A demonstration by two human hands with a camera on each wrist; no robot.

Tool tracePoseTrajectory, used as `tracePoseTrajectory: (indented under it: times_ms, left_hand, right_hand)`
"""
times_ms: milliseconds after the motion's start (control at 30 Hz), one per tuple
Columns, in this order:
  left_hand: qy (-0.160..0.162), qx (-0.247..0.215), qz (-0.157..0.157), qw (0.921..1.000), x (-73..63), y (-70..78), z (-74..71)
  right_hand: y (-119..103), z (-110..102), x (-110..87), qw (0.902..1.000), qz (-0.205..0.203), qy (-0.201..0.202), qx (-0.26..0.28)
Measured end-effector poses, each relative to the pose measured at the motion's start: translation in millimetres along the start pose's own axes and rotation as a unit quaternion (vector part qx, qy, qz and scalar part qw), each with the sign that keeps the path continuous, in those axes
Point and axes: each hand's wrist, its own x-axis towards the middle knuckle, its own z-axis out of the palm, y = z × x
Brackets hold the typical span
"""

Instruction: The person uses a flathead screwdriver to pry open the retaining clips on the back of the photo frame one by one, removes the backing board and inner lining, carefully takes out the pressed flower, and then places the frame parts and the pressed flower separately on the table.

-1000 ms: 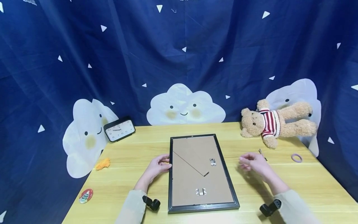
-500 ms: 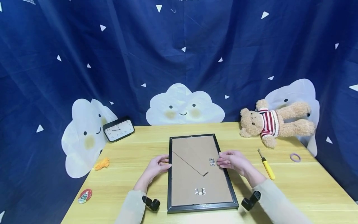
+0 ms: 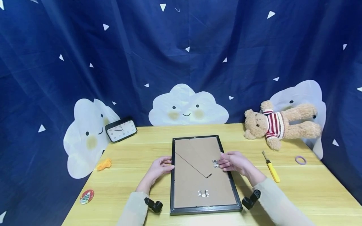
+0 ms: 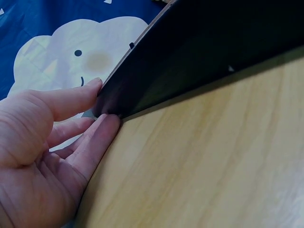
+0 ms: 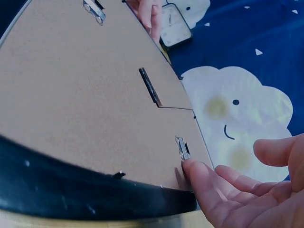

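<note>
A black-edged picture frame (image 3: 195,144) lies face down on the table, its brown backing board (image 3: 195,163) facing up. My left hand (image 3: 159,168) holds the frame's left edge, thumb at the top and fingers against the side, as the left wrist view shows. Over the right edge reaches my right hand (image 3: 236,161), a fingertip at the upper metal hanger (image 5: 182,148); its thumb stands apart. Another metal hanger (image 3: 203,193) is fixed near the bottom of the board. A thin slanting line across the board ends at a dark slot (image 3: 209,175).
Right of the frame lie a yellow-handled screwdriver (image 3: 272,169) and a purple ring (image 3: 300,160). A teddy bear (image 3: 274,124) lies at the back right. To the left are a clock (image 3: 121,130), orange yarn (image 3: 104,164) and a round red badge (image 3: 87,197).
My right hand has come left from beside the screwdriver to the frame's right edge, then slightly onto the metal hanger. The left hand and the frame have stayed in place.
</note>
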Motion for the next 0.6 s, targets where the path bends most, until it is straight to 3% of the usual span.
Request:
tracePoseTrajectory:
  times_ms: [333,600]
  left_hand:
    - [0.012,0.005,0.008,0.9999,3.8,-5.8,0.5]
    - [0.019,0.018,0.002,0.9997,3.9,-5.0,0.4]
  right_hand:
    - [-2.0,0.9,4.3,0.9994,0.026,0.011,0.020]
    - [2.6,-1.8,5.6,0.9988,0.028,0.026,-0.032]
